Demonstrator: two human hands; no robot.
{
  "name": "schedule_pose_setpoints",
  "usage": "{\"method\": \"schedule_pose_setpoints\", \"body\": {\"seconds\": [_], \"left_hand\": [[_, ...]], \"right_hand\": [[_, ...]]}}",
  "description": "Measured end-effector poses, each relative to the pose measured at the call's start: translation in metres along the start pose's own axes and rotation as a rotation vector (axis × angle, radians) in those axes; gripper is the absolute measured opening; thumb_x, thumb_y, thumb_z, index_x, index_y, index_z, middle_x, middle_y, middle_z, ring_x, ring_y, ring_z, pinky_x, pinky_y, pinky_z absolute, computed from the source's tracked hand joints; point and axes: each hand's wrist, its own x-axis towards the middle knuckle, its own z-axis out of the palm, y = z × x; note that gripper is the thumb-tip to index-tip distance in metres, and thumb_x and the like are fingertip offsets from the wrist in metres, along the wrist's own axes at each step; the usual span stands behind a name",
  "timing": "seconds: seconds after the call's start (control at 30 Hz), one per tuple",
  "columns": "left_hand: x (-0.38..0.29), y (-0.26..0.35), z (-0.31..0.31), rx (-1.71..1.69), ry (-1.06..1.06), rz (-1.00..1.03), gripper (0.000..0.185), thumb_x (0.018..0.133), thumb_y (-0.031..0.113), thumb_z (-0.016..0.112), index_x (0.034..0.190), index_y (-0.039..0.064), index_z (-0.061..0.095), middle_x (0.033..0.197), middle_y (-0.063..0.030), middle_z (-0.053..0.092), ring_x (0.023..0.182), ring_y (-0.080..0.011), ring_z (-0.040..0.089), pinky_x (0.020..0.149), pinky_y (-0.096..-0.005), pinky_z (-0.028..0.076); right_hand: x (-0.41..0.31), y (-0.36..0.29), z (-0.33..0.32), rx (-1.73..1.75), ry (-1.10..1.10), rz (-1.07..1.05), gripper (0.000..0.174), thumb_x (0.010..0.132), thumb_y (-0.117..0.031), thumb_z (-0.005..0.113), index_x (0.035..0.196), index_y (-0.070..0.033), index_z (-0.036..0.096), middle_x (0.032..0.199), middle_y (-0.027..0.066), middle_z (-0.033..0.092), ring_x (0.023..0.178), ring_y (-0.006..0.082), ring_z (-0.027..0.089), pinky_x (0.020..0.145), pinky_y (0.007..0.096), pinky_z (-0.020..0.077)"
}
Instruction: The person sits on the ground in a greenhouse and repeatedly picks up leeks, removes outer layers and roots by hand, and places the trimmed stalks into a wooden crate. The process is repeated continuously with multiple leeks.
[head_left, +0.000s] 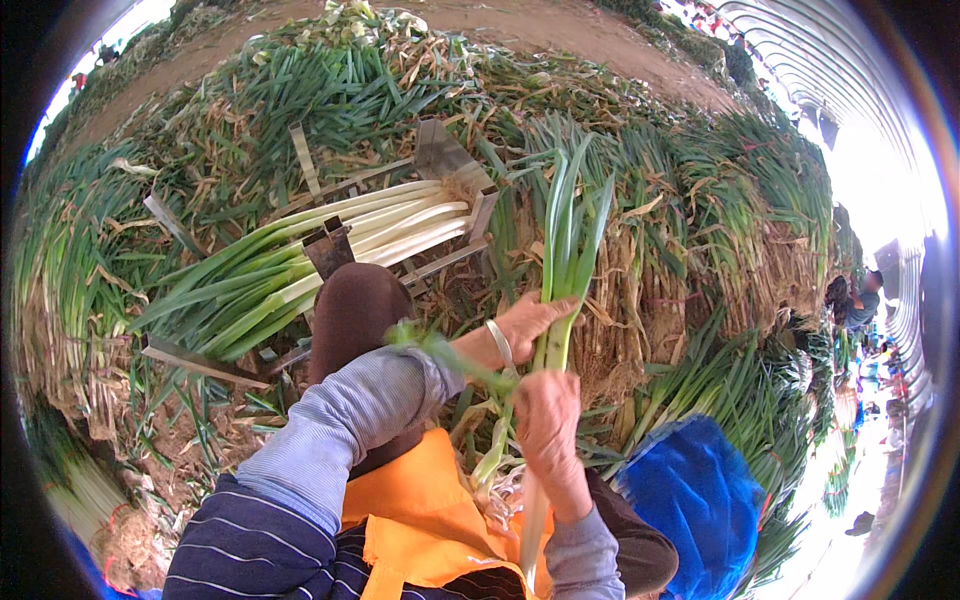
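Observation:
My left hand (538, 324) grips a large green onion (556, 351) by the lower part of its green leaves, which point away from me. Just nearer to me, my right hand (550, 420) is closed at the stalk, and the white shank (534, 517) runs down below it over my lap. A blurred green leaf (457, 360) trails leftward from beside my right hand; whether it is still joined to the stalk is unclear. Left of my hands, peeled green onions (409, 222) lie side by side in a metal rack (450, 154), white ends toward its upright end plate.
Bundled unpeeled green onions (630, 292) stand upright on the right, more (67, 300) on the left. Cut leaves (322, 90) are heaped ahead. My knee (360, 307) touches the rack's near side. A blue cloth (694, 502) lies at my right. A person (862, 300) is farther right.

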Motion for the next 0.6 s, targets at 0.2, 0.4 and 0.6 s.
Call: {"method": "schedule_pose_setpoints", "body": {"seconds": [0.2, 0.4, 0.6], "left_hand": [[0.016, 0.007, -0.004, 0.029, 0.105, 0.081, 0.038, 0.081, 0.032, 0.079, 0.109, 0.01, 0.065, 0.096, -0.006, 0.071, 0.088, -0.0181, 0.065, 0.072, -0.0401, 0.052], [0.004, 0.077, -0.018, 0.019, 0.251, 0.334, 0.032, 0.083, 0.026, 0.077, 0.109, 0.011, 0.065, 0.095, -0.0054, 0.07, 0.096, -0.0187, 0.063, 0.076, -0.0453, 0.05], [-0.004, 0.104, -0.038, -0.02, 0.162, 0.495, 0.029, 0.082, 0.023, 0.079, 0.107, 0.013, 0.066, 0.096, -0.0027, 0.069, 0.09, -0.0189, 0.066, 0.069, -0.0432, 0.053]], "right_hand": [[0.006, -0.007, -0.01, 0.297, 0.145, 0.192, 0.02, 0.071, -0.001, 0.065, 0.083, -0.006, 0.05, 0.071, 0.0109, 0.049, 0.066, 0.0343, 0.052, 0.064, 0.0422, 0.0407], [-0.026, -0.04, -0.01, 0.291, 0.103, -0.04, 0.023, 0.064, 0.004, 0.063, 0.073, -0.006, 0.044, 0.063, 0.009, 0.042, 0.056, 0.0303, 0.046, 0.055, 0.0388, 0.0386], [-0.086, -0.04, -0.016, 0.372, 0.177, 0.189, 0.021, 0.066, 0.008, 0.057, 0.07, -0.005, 0.042, 0.061, 0.0084, 0.041, 0.052, 0.0285, 0.043, 0.052, 0.036, 0.0384]]}}
